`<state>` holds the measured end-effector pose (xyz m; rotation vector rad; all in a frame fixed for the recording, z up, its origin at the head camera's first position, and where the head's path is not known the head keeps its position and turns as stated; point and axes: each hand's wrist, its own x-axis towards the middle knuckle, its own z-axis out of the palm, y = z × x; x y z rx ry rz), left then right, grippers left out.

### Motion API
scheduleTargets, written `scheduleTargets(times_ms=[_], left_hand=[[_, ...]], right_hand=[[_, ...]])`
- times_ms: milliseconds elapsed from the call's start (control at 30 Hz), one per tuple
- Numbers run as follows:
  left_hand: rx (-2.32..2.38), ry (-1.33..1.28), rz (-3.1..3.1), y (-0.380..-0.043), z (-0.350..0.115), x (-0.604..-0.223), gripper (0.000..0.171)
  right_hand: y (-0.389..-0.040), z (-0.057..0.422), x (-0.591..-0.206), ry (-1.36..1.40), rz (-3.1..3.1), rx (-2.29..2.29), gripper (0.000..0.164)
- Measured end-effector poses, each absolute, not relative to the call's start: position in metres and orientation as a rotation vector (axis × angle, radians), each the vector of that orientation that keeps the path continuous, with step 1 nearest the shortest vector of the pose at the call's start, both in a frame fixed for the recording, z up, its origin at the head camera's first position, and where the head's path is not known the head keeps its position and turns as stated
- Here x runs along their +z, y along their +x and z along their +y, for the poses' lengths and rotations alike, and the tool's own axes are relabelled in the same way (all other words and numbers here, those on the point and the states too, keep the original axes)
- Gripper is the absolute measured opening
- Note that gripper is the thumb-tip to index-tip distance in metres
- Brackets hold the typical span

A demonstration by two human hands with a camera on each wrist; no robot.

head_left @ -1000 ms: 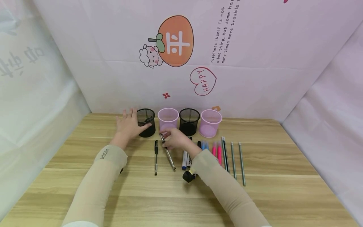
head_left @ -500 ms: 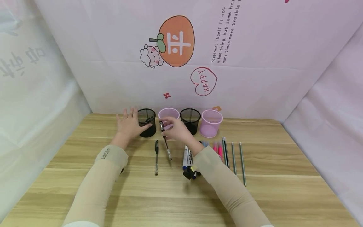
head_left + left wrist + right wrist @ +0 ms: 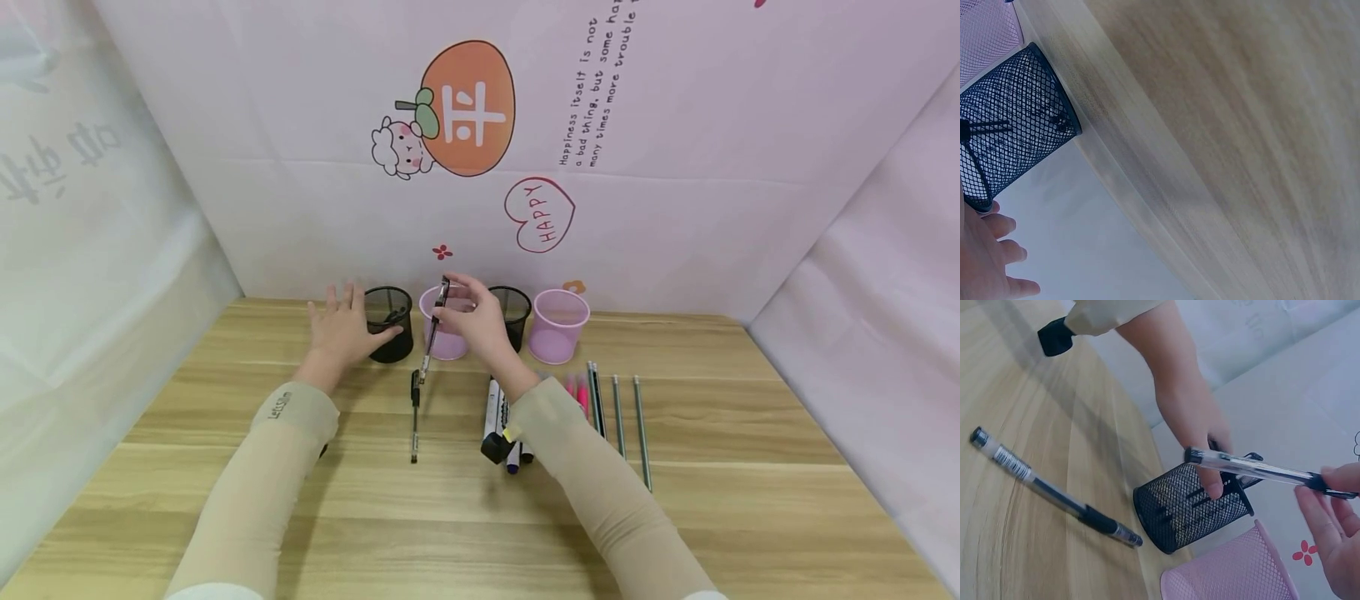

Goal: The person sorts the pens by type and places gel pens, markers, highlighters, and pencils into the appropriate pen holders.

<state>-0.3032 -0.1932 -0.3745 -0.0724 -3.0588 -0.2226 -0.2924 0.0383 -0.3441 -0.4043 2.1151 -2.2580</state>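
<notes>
My left hand [image 3: 337,333] rests against the leftmost black mesh cup [image 3: 393,346], its fingers spread and its thumb along the near side. Dark pens show through that cup's mesh in the right wrist view. Above the neighbouring pink mesh cup [image 3: 452,348], my right hand [image 3: 482,325] pinches a clear gel pen [image 3: 1254,467] by its black-capped end. The pen slants, with its other end lower and towards me. Another gel pen [image 3: 415,417] lies on the table, just in front of the cups.
A second black cup [image 3: 516,321] and a second pink cup [image 3: 555,337] continue the row to the right. Whiteboard markers [image 3: 491,408], pink highlighters [image 3: 582,396] and several pencils [image 3: 641,433] lie in front. Behind the wooden table [image 3: 360,533] stands a printed cloth backdrop [image 3: 300,208].
My right hand has lifted the gel pen off the table, raising it up to the pink cup's rim and tilting it more upright. My left hand has stayed at the black cup.
</notes>
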Motion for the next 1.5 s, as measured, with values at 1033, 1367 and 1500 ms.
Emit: scheduleTargets(times_ms=[1033,1367,1500], left_hand=[[-0.218,-0.082,-3.058,-0.306,-0.195,-0.376,0.11],[-0.196,-0.076,-3.057,-0.307,-0.196,-0.379,0.111],[-0.185,-0.074,-3.055,-0.307,-0.195,-0.379,0.11]], right_hand=[[-0.31,0.018,-0.335,-0.2,1.664,-3.054,0.061],[-0.315,0.004,-0.34,-0.316,1.892,-3.043,0.046],[-0.313,0.001,-0.347,-0.362,2.085,-2.948,0.038]])
